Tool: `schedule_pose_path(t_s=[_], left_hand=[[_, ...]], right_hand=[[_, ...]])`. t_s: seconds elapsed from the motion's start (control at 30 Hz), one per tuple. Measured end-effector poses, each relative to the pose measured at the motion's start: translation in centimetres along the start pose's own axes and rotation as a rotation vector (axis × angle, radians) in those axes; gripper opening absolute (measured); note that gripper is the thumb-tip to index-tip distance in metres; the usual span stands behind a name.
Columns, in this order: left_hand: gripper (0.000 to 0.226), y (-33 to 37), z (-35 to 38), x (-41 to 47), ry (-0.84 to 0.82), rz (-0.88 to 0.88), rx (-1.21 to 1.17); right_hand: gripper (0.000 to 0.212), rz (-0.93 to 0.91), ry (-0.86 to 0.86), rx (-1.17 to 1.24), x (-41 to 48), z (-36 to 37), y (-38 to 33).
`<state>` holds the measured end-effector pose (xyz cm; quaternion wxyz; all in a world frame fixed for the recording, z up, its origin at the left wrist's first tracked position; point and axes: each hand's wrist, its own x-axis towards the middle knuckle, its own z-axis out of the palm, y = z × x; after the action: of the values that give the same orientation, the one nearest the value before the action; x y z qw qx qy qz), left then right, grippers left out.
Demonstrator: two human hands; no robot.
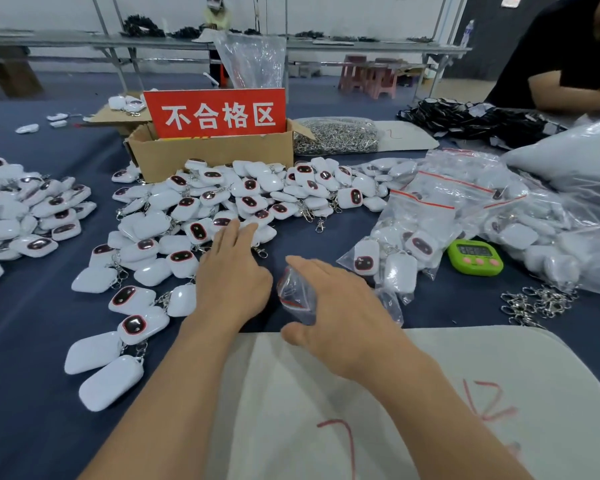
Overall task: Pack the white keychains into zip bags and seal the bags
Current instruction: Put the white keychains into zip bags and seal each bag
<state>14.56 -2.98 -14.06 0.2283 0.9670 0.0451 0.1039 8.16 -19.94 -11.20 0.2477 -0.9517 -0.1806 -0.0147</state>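
Observation:
A big pile of white keychains [243,199] with dark red-rimmed faces spreads across the blue table in front of a cardboard box. My left hand [231,271] reaches flat toward the pile's near edge, fingers straight, holding nothing. My right hand [336,306] lies over a crumpled clear zip bag [293,292] with a red strip, thumb below it and fingers stretched above; how firmly it holds the bag is unclear. A filled zip bag [395,258] of keychains lies to the right.
A cardboard box [215,155] carries a red sign [215,114]. More keychains [25,209] lie at far left. Packed bags [534,216], a green timer [475,256], loose metal clasps [537,303] and a white mat [430,410] surround me. Another person's arm [568,91] rests at back right.

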Motion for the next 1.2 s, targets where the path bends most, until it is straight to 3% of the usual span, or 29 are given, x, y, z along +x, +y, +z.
schedule_pose_path(t_s=[0.13,0.23,0.3,0.37,0.47,0.53,0.6,0.67,0.73,0.87,0.97,1.2], left_hand=[[0.041,-0.1,0.1,-0.2,0.13,0.054,0.046],[0.013,0.4,-0.1,-0.4,0.188,0.083,0.003],[0.03,0.9,-0.3,-0.6,0.261,0.045,-0.095],[0.04,1.4,-0.6,-1.0,0.275,0.006,-0.3],[0.042,2.3,-1.1,-1.6,0.105,-0.063,-0.726],[0.036,2.7,-1.5,-2.0,-0.007,-0.088,-0.886],[0.031,2.8,-1.6,-2.3,-0.109,-0.031,-0.922],[0.028,2.8,-1.7,-2.6,-0.191,0.057,-0.891],[0.033,2.8,-1.7,-2.9,-0.214,0.1,-0.836],[0.018,3.1,-1.9,-2.9,-0.28,0.12,-0.928],[0.022,3.0,-1.8,-2.7,-0.302,0.092,-1.119],[0.019,3.6,-1.8,-2.4,-0.257,-0.062,-1.301]], right_hand=[[0.064,0.127,0.123,-0.043,0.2,-0.8,1.4],[0.078,0.195,0.127,0.052,0.3,-1.1,1.9],[0.089,0.204,0.104,0.174,0.1,-1.2,1.9],[0.084,0.217,0.124,0.324,0.1,-1.0,1.9],[0.057,0.239,0.308,0.463,0.5,-0.8,1.9],[0.053,0.203,0.396,0.552,0.6,-1.1,1.8],[0.065,0.127,0.369,0.627,0.5,-1.3,1.7],[0.069,0.054,0.3,0.54,0.5,-1.3,1.7],[0.053,0.026,0.282,0.435,0.5,-1.0,1.7],[0.021,0.094,0.353,0.594,0.6,-1.0,1.9],[0.013,0.222,0.417,0.787,0.9,-1.5,2.0],[0.008,0.241,0.147,1.007,1.2,-1.1,1.9]])
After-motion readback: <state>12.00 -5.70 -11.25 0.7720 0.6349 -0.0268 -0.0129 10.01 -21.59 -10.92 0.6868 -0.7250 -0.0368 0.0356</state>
